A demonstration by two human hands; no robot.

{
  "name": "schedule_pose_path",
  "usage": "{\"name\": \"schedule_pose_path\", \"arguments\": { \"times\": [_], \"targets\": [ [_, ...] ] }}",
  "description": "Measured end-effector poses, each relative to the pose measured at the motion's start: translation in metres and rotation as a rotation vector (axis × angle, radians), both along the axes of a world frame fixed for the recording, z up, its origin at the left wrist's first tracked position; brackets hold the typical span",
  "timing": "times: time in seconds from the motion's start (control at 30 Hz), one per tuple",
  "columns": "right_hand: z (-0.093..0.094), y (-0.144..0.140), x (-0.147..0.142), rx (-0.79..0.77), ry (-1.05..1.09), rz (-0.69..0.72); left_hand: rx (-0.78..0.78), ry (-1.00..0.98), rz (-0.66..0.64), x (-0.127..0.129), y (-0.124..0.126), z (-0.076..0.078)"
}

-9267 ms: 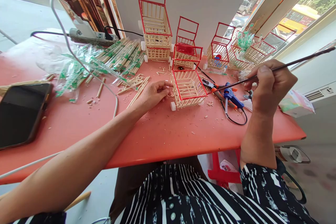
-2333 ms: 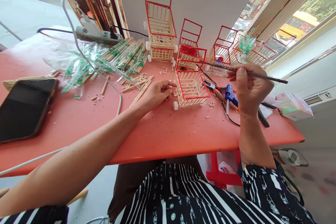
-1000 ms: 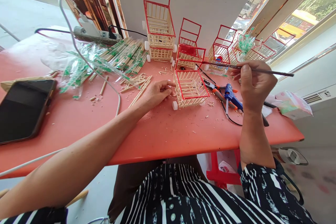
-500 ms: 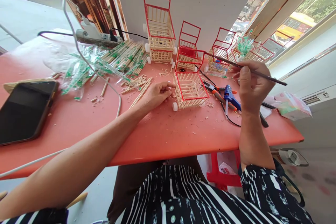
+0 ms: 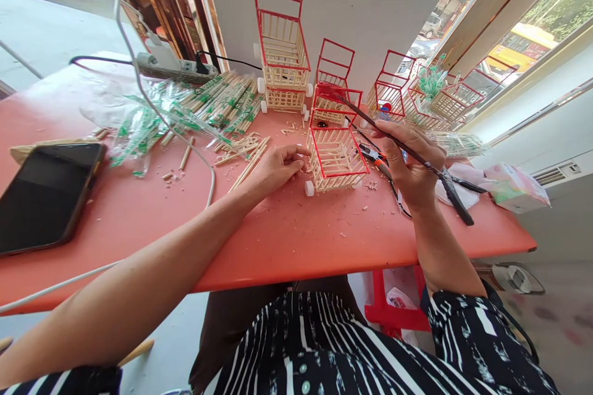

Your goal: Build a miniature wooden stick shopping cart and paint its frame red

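Note:
A small model shopping cart (image 5: 340, 163) made of pale wooden sticks stands on the table, its top rim and handle painted red and its wheels white. My left hand (image 5: 280, 166) is at the cart's left side, fingers bent and fingertips against its sticks. In my right hand (image 5: 410, 157) is a thin dark paintbrush (image 5: 365, 116), gripped between thumb and fingers. The brush tip reaches the red paint (image 5: 330, 91) behind the cart's handle; the paint's container is mostly hidden. Pliers (image 5: 370, 153) with orange grips lie right of the cart, partly behind my right hand.
More red-rimmed carts (image 5: 285, 43) stand at the back. Bagged wooden sticks (image 5: 222, 99), loose sticks (image 5: 248, 151) and a power strip (image 5: 178, 68) are on the left, with a phone (image 5: 49, 194) nearer. A white cable (image 5: 208, 188) crosses the table (image 5: 287, 247). Scissors (image 5: 456, 200) lie right.
My right hand has moved left with the paintbrush, bringing its tip from the cart's red handle to the red paint. My left hand and the cart have stayed put.

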State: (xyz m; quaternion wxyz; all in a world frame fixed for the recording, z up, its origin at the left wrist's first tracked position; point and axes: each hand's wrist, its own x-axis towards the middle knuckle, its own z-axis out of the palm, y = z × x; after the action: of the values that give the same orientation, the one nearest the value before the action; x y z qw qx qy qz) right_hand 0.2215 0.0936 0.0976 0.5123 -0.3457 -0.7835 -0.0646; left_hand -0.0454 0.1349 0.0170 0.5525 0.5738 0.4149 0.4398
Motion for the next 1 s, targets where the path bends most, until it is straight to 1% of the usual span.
{"name": "schedule_pose_path", "arguments": {
  "times": [0.3, 0.37, 0.5, 0.6, 0.8, 1.0],
  "targets": [
    [0.003, 0.002, 0.004, -0.002, -0.009, 0.036, -0.012, 0.013, 0.004, -0.001, 0.0, -0.001],
    [0.004, 0.002, 0.007, -0.002, -0.002, 0.013, -0.01, 0.016, 0.002, -0.001, 0.0, -0.001],
    [0.005, 0.002, 0.014, -0.007, 0.015, -0.094, 0.003, 0.018, -0.003, -0.001, 0.0, -0.001],
    [0.003, 0.001, 0.014, -0.02, 0.032, -0.092, -0.004, 0.009, 0.001, -0.001, 0.0, -0.002],
    [0.004, -0.002, 0.007, -0.061, -0.046, -0.095, 0.001, 0.003, -0.004, -0.002, 0.002, -0.004],
    [0.007, 0.0, 0.018, -0.055, -0.003, -0.14, 0.006, 0.015, -0.004, -0.003, 0.002, -0.005]
  ]
}}
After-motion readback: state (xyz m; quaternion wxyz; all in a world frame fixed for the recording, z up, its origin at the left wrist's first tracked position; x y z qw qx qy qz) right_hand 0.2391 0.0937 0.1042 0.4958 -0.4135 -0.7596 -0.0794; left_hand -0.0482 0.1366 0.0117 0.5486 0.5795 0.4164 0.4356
